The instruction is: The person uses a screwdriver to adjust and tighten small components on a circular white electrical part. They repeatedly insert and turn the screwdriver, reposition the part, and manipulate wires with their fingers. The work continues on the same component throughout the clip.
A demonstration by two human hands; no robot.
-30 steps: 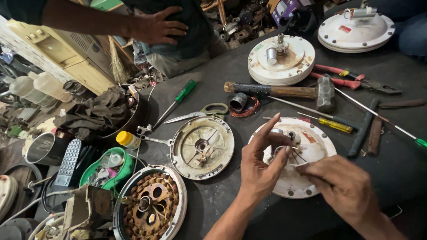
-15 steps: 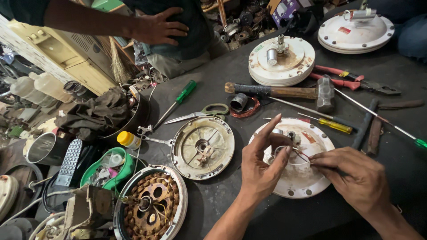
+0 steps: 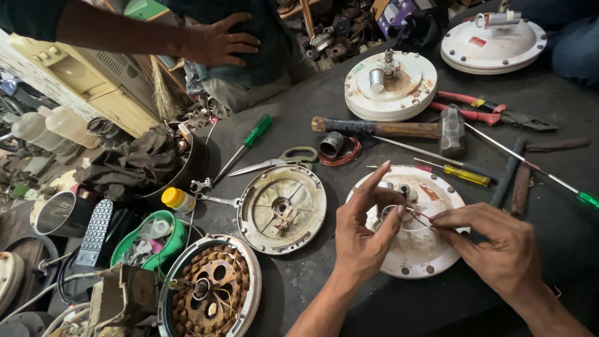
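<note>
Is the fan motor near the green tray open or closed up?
Open. The motor by the green tray has no cover, so its copper-brown windings show inside the white rim. A separate dished cover lies beside it.

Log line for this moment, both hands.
left hand: pinching thin wires | right hand: pinching same wires | under hands: white round cover | nearby: hammer, yellow screwdriver

- A dark, grimy worktable (image 3: 374,299) fills the view.
- A yellowish cabinet (image 3: 81,81) stands at its upper left.
- Cluttered shelves (image 3: 324,31) sit behind, dimly lit.
</note>
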